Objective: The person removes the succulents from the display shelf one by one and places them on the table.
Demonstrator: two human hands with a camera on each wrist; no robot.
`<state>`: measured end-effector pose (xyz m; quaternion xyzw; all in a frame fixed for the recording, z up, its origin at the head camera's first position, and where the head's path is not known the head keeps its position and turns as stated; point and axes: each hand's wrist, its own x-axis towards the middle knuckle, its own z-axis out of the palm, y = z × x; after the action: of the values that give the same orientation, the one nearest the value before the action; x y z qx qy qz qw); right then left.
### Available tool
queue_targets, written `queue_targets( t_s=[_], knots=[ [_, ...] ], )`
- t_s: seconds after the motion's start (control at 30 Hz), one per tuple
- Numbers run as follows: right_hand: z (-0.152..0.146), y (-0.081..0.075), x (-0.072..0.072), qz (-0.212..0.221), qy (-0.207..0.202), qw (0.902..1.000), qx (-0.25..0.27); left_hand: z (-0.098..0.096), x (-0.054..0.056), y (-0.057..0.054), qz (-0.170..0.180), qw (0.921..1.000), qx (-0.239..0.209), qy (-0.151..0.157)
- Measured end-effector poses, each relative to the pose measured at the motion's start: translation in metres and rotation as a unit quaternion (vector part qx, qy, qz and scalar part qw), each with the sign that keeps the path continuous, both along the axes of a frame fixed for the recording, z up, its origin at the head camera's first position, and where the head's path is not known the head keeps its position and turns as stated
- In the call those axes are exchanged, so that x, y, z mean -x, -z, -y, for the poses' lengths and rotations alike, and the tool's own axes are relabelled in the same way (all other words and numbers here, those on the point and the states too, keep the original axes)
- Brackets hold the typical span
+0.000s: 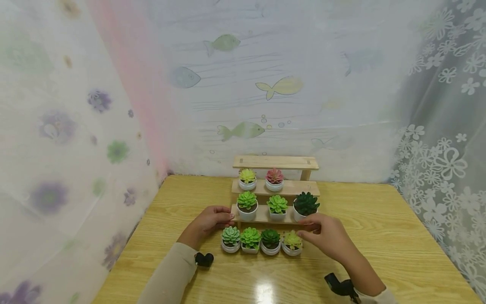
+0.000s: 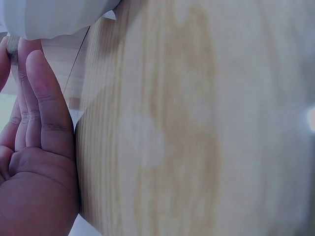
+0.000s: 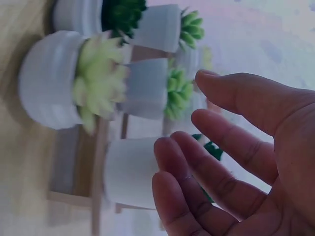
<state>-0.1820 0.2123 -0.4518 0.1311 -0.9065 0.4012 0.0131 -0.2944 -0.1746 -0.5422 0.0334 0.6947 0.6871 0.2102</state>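
Observation:
A stepped wooden plant stand (image 1: 275,162) bears small potted succulents on its two lower shelves. At the lowest shelf's left end, my left hand (image 1: 210,220) pinches the board between thumb and fingers. A white pot hangs over that grip in the left wrist view. My right hand (image 1: 327,233) is at the stand's right side, by the dark green succulent (image 1: 306,203). Its fingers are loosely bent and spread in the right wrist view, overlapping a white pot (image 3: 129,169), with nothing held. Just left of the right fingertips, a yellow-green succulent (image 1: 292,240) stands on the table.
In front of the stand, several potted succulents line up on the wooden table (image 1: 379,236), including a pale green one (image 1: 230,237) by my left hand. On the middle shelf are a yellow succulent (image 1: 247,176) and a red one (image 1: 274,176). Patterned curtains (image 1: 235,97) hang behind.

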Motion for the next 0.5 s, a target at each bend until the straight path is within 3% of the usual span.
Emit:
queue_targets(
  t_s=[0.5],
  knots=[
    [0.005,-0.036,0.016,-0.075,0.021,0.9969,-0.016,0.000,0.001,0.001,0.000,1.0000,0.001,0.000]
  ],
)
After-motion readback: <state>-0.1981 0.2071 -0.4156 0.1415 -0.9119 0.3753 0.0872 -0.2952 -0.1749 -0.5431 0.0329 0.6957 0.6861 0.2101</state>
